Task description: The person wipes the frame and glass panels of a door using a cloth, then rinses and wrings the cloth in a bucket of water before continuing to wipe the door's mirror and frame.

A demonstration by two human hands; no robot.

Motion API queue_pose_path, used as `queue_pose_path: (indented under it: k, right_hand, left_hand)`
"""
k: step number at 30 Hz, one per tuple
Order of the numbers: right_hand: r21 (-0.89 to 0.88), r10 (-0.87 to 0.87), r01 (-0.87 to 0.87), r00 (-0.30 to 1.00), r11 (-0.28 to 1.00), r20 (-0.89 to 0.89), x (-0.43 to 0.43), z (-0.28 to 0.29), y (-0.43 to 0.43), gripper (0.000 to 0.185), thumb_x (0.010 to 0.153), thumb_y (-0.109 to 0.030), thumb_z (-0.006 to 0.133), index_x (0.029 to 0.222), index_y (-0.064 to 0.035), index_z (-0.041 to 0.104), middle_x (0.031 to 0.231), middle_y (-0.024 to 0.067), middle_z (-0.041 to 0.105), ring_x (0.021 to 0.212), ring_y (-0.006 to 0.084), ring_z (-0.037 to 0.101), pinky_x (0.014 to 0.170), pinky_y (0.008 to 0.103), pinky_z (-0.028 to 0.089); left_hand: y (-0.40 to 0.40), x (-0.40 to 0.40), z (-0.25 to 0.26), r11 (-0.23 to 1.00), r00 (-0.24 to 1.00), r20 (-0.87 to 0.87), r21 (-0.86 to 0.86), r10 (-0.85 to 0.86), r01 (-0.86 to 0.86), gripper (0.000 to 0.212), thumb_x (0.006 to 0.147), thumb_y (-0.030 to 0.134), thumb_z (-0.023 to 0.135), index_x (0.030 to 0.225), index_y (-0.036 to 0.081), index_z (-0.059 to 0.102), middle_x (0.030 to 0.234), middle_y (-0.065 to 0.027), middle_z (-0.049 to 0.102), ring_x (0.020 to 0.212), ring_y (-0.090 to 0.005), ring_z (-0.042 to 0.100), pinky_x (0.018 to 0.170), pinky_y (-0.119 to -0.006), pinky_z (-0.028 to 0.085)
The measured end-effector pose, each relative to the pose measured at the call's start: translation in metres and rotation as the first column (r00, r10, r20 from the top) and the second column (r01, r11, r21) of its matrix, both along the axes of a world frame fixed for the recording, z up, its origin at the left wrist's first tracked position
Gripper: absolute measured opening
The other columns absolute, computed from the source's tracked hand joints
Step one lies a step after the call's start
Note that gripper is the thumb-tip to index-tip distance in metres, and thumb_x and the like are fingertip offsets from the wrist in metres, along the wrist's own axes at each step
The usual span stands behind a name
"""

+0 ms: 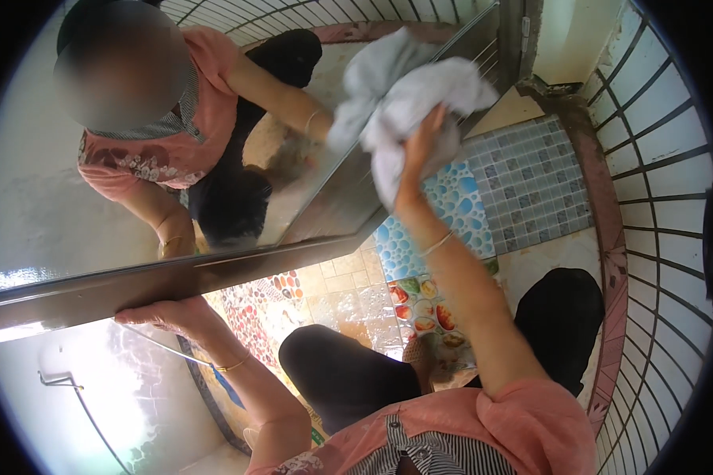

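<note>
A bunched white cloth (434, 95) is in my right hand (420, 145), pressed against a shiny, mirror-like door panel (309, 196). The cloth is slightly blurred, and its reflection shows beside it. My left hand (175, 317) grips the edge of the panel's dark brown frame (154, 279), with some of its fingers hidden behind that edge. The panel reflects my pink top, both arms and my dark trousers.
A hinge (526, 27) joins the panel to its jamb at upper right. Patterned floor tiles (529, 184) lie below, some of them shiny. White wall tiles (659, 172) with dark joints curve along the right. A pipe fitting with a hose (71, 383) is on the lower-left wall.
</note>
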State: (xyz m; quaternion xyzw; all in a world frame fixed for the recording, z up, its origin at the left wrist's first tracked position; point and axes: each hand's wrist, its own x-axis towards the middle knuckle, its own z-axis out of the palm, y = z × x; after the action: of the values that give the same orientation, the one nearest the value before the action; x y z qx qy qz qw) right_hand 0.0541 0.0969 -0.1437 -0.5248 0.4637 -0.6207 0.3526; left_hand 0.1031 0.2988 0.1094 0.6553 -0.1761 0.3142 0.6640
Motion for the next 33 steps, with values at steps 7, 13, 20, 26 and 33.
queue_pose_path:
  k: [7,13,20,26,33]
  right_hand:
    - [-0.321,0.492,-0.495,0.865,0.808,-0.097,-0.033,0.067,0.137,0.034,0.071,-0.021,0.066,0.102,-0.0104,0.062,0.107,0.0135,0.054,0.105,0.0317,0.050,0.092,0.0416,0.037]
    - [-0.452,0.278,-0.409,0.902,0.793,-0.331,-0.050,0.043,0.077,0.034,0.066,-0.016,0.070,0.098,-0.0076,0.064,0.097,0.0114,0.061,0.093,0.0295,0.057,0.082,0.0406,0.040]
    - [-0.387,0.087,-0.089,0.996,0.918,-0.022,-0.063,0.091,-0.025,0.033,0.070,-0.007,0.072,0.098,0.0028,0.057,0.100,0.0145,0.055,0.095,0.0303,0.053,0.085,0.0396,0.042]
    - [-0.480,0.307,-0.273,0.952,0.834,-0.009,-0.043,0.133,0.036,0.036,0.064,-0.007,0.076,0.094,0.0005,0.060,0.097,0.0117,0.054,0.091,0.0258,0.055,0.081,0.0341,0.045]
    - [-0.546,0.497,-0.541,0.833,0.640,-0.242,-0.024,0.115,0.117,0.032,0.059,-0.010,0.073,0.090,-0.0129,0.063,0.091,0.0046,0.055,0.079,0.0240,0.056,0.068,0.0340,0.046]
  left_hand:
    - [-0.008,-0.006,0.000,0.999,0.999,-0.046,0.049,0.019,-0.017,0.083,0.085,0.070,0.025,0.138,0.006,0.026,0.137,-0.0164,0.032,0.123,-0.0308,0.038,0.101,-0.045,0.040]
    - [-0.014,-0.013,0.011,0.999,0.997,-0.075,0.035,0.021,-0.018,0.088,0.081,0.074,0.025,0.138,0.007,0.024,0.135,-0.0212,0.032,0.119,-0.0370,0.040,0.098,-0.050,0.041]
    - [-0.006,0.005,0.004,0.998,0.996,-0.067,0.001,-0.062,0.062,0.093,0.078,0.077,0.025,0.138,0.005,0.025,0.136,-0.0198,0.031,0.121,-0.0349,0.039,0.101,-0.046,0.039]
    - [0.011,0.026,-0.001,0.989,0.988,-0.047,-0.035,-0.146,0.144,0.089,0.084,0.071,0.027,0.135,-0.002,0.029,0.136,-0.0166,0.034,0.119,-0.0269,0.041,0.104,-0.037,0.035]
    - [0.015,0.028,0.002,0.967,0.965,-0.055,0.000,-0.255,0.255,0.081,0.085,0.069,0.026,0.139,0.008,0.024,0.138,-0.0141,0.032,0.123,-0.0290,0.038,0.104,-0.041,0.036]
